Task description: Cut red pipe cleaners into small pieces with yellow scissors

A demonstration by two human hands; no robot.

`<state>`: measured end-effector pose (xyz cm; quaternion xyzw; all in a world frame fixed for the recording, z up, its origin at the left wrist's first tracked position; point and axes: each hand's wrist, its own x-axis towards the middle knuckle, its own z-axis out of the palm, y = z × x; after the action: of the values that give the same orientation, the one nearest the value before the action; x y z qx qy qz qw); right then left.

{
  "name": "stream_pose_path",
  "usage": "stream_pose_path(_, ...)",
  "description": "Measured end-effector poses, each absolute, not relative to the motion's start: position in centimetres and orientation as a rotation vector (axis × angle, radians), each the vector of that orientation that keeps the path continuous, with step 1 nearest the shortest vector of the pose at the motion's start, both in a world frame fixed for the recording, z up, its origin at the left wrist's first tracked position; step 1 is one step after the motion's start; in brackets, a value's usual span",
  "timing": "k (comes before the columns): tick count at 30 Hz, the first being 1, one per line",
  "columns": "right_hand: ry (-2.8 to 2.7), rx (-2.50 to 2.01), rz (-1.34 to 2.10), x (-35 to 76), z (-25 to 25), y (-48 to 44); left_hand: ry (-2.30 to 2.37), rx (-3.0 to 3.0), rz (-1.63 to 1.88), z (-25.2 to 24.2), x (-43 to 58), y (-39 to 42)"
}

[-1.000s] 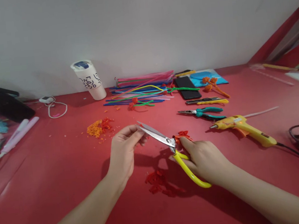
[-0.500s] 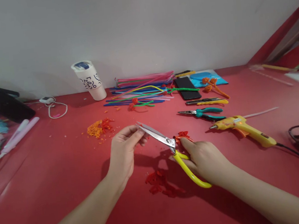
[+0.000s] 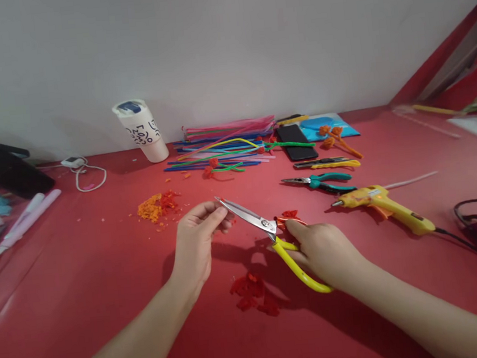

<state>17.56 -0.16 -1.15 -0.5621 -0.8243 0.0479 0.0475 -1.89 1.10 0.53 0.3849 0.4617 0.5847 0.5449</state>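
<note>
My right hand (image 3: 319, 250) is wrapped round yellow-handled scissors (image 3: 246, 216), whose blades point up and left. The blades look nearly closed. Thumb and fingers of my left hand (image 3: 203, 227) are pinched at the blade tips, on a small red piece (image 3: 222, 199) that mostly hides behind the thumb and blade. Its kind cannot be made out. Below the scissors, several red fuzzy pieces (image 3: 253, 293) lie on the red table (image 3: 119, 303). Another red scrap (image 3: 290, 214) shows just beyond my right hand. Orange and red clippings (image 3: 152, 208) are heaped left of my left hand.
Pipe cleaners (image 3: 226, 141) and a white tumbler (image 3: 143, 132) are along the wall. On the right lie a phone (image 3: 297, 142), a utility knife (image 3: 327, 163), pliers (image 3: 323, 182) and a yellow glue gun (image 3: 386, 204). A pink styling iron (image 3: 31, 221) lies left.
The scissors' blades have drawn slightly closer together at the small red piece. Both hands stay in nearly the same place, and the whole view has shifted a little.
</note>
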Motion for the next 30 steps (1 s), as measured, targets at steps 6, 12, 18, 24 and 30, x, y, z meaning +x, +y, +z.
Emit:
stream_pose_path(6,-1.902,-1.578,1.0,16.2,0.4,-0.1,0.99,0.942,1.057,0.7,-0.8,0.3)
stream_pose_path(12,-1.481,-1.423,1.452,16.0,1.4,-0.7,0.896,0.989,0.74,0.7,0.2,-0.6)
stream_pose_path(18,-1.54,-1.425,1.456,16.2,1.3,-0.7,0.99,1.08,0.711,0.8,0.3,-0.6)
stream_pose_path(24,-1.691,-1.469,1.315,16.0,1.1,-0.7,1.107,1.225,0.757,0.4,0.8,-1.0)
stream_pose_path(30,-1.882,-1.488,1.097,16.4,1.4,-0.5,1.169,1.261,0.861,0.9,0.5,-0.7)
